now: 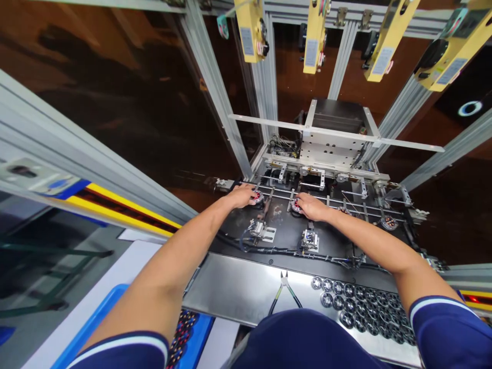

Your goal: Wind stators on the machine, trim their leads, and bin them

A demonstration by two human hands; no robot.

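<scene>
As your left hand grips one round, red-centred part, your right grips another.

Both discs sit at your fingertips, above the flat black machine bed.

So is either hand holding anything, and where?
Left hand: fingers at left edge of a round part. Right hand: fingers at right edge of a second round part. Whether gripped cannot be told.
</scene>
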